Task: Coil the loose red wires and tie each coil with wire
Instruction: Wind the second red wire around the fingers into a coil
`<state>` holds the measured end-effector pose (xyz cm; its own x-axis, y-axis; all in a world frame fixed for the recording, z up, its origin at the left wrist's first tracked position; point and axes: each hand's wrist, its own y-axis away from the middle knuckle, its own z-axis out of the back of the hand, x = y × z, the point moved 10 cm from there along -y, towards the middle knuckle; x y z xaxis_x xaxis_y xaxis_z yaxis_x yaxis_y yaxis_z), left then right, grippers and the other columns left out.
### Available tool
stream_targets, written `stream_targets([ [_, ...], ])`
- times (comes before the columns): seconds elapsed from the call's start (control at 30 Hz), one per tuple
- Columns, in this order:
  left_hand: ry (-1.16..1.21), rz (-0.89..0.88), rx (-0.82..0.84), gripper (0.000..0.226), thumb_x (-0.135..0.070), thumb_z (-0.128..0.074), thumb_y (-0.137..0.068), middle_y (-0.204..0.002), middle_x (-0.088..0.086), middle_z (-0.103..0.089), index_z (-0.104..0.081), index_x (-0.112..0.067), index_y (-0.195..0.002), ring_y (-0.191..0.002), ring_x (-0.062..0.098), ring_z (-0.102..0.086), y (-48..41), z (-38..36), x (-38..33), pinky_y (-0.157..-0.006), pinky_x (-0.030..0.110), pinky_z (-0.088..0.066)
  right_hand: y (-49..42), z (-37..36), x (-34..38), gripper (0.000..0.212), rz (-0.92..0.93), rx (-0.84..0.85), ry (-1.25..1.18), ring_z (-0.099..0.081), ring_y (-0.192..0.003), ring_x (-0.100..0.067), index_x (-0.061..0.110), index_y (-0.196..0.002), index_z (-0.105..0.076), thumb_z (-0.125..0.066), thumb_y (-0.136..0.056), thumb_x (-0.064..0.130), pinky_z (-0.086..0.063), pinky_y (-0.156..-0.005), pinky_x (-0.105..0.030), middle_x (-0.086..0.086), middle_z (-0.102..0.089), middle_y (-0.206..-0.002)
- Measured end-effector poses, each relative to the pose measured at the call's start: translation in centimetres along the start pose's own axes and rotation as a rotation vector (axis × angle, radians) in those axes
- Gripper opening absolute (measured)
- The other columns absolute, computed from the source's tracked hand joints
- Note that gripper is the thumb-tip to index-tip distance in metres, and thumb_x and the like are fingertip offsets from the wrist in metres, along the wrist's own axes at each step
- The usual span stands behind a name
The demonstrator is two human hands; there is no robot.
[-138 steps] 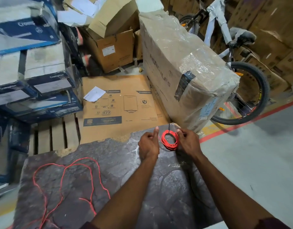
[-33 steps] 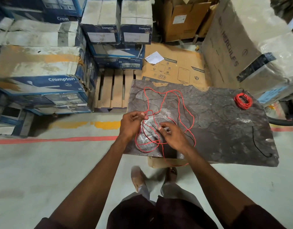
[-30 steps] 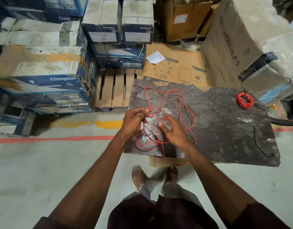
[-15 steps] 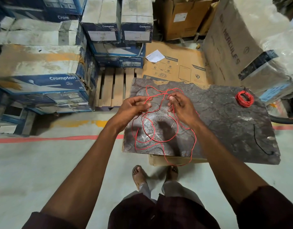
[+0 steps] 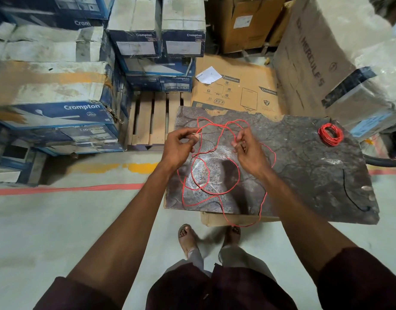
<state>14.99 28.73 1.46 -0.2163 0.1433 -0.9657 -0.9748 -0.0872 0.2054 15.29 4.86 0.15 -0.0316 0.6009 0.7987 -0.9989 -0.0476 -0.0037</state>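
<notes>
The loose red wire [image 5: 215, 193] lay in tangled loops on the near left part of the table [image 5: 304, 166], one loop hanging over the front edge; the left hand [image 5: 178, 147] pinched it near what looked like an end, and the right hand [image 5: 248, 152] pinched another strand close by; it seemed light, thin and springy, apt to snag on itself, so best held by the end and fed loop by loop; a wound red coil [image 5: 330, 134] sat far right.
</notes>
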Motion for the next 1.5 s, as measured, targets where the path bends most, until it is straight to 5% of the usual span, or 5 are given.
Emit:
stream_targets([
  [0.23, 0.082, 0.091, 0.020, 0.027, 0.004, -0.062, -0.096, -0.072, 0.002, -0.047, -0.066, 0.007, -0.122, -0.060, 0.017, -0.048, -0.3, -1.8, 0.1, -0.043, 0.009, -0.037, 4.5, -2.0, -4.6, 0.030, -0.145, 0.114, 0.547, -0.062, -0.106, -0.037, 0.021, -0.116, -0.072, -0.061, -0.090, 0.012, -0.053, -0.085, -0.042, -0.014, -0.064, -0.108],
  [0.63, 0.170, 0.233, -0.017, 0.028, -0.017, -0.069, -0.095, -0.096, 0.001, -0.071, -0.072, -0.016, -0.123, -0.044, 0.000, -0.051, -0.7, -1.6, 1.2, -0.038, 0.015, -0.027, 8.9, -2.7, -7.9, 0.054, -0.512, 0.018, 0.664, -0.068, -0.108, -0.038, 0.011, -0.133, -0.047, -0.061, -0.093, 0.043, -0.051, -0.087, -0.042, -0.016, -0.070, -0.108],
  [1.0, 0.238, 0.235, 0.012, 0.018, -0.021, -0.069, -0.094, -0.089, -0.004, -0.071, -0.075, -0.027, -0.110, -0.051, 0.006, -0.049, -0.7, -1.2, 1.0, -0.047, 0.019, -0.022, 9.4, -1.0, -7.9, 0.013, -0.568, -0.129, 0.385, -0.068, -0.104, -0.034, 0.023, -0.095, -0.066, -0.064, -0.091, 0.035, -0.050, -0.088, -0.040, -0.006, -0.072, -0.101],
  [1.17, 0.215, 0.280, 0.008, 0.025, -0.017, -0.069, -0.092, -0.086, -0.002, -0.067, -0.075, -0.020, -0.117, -0.046, 0.006, -0.046, -0.5, -1.0, 1.5, -0.044, 0.017, -0.020, 8.8, 0.6, -8.9, 0.034, -0.488, -0.085, 0.599, -0.053, -0.122, -0.037, 0.013, -0.121, -0.061, -0.063, -0.094, 0.034, -0.045, -0.096, -0.050, -0.015, -0.058, -0.123],
  [1.5, 0.196, 0.329, 0.024, 0.022, -0.019, -0.063, -0.098, -0.074, -0.007, -0.063, -0.071, -0.007, -0.115, -0.046, 0.006, -0.050, 1.0, -1.8, 3.7, -0.048, 0.020, -0.034, 5.0, 4.6, -6.1, 0.018, -0.222, -0.227, -0.131, -0.044, -0.059, -0.003, 0.034, -0.089, -0.063, -0.054, -0.105, 0.035, -0.038, -0.059, -0.029, 0.009, -0.051, -0.067],
])
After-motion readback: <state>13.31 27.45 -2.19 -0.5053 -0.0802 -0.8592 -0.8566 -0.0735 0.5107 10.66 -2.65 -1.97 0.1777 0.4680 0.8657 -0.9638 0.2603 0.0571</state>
